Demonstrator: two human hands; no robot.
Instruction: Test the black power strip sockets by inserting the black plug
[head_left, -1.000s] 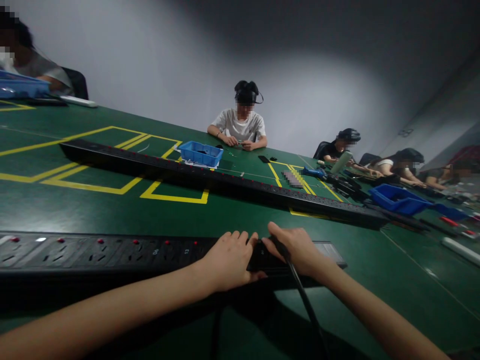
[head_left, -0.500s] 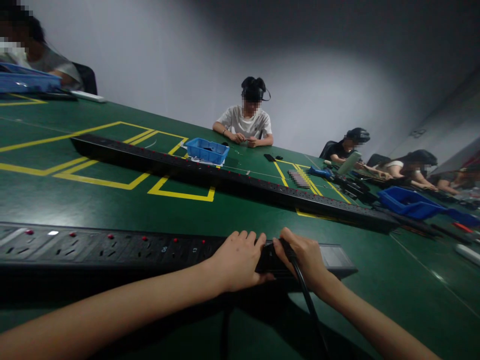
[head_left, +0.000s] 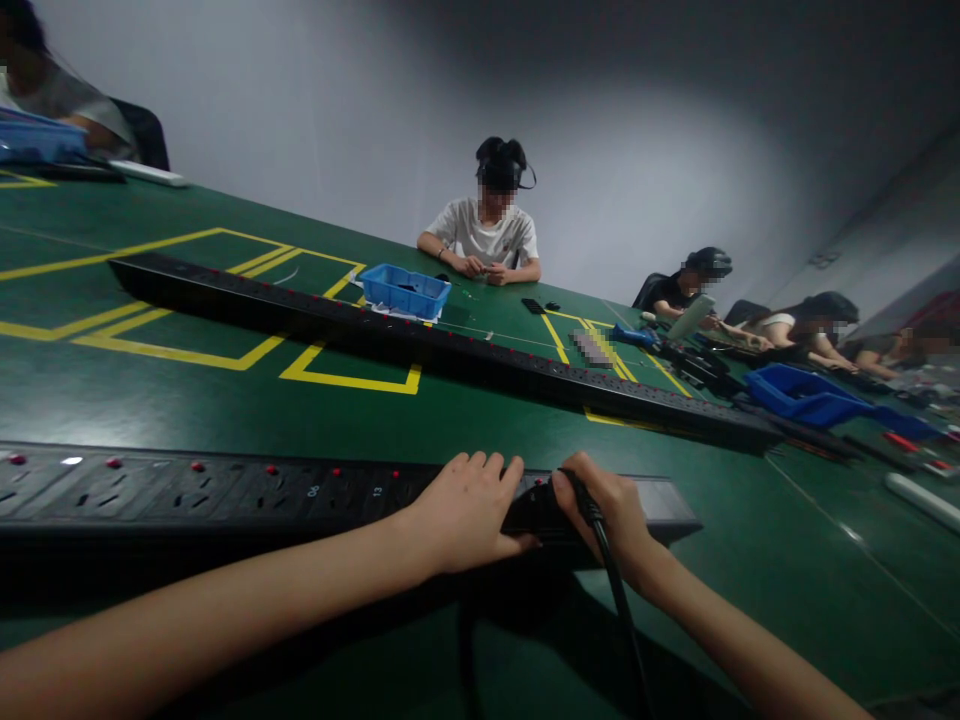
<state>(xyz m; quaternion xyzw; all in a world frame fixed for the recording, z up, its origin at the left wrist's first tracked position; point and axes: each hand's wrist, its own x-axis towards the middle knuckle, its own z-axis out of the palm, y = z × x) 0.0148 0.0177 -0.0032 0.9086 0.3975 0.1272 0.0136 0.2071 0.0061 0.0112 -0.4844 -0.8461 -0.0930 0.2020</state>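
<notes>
Near socket strip (head_left: 202, 495): I see it on the green surface (head_left: 795, 590).
Left hand (head_left: 466, 515): gripping the strip across its width.
Right hand (head_left: 609, 510): holding a black power cord (head_left: 619, 610) near the strip's right end.

The one camera sits on the person's head and looks forward and down over the green surface (head_left: 337, 425). The left hand (head_left: 465, 520) and right hand (head_left: 611, 510) are close, low in the frame, seen from behind and above. The view is wide and tilted, the surface's far edge sloping down to the right, and reaches past a seated co-worker (head_left: 487, 235) to the pale wall (head_left: 300, 130).
</notes>
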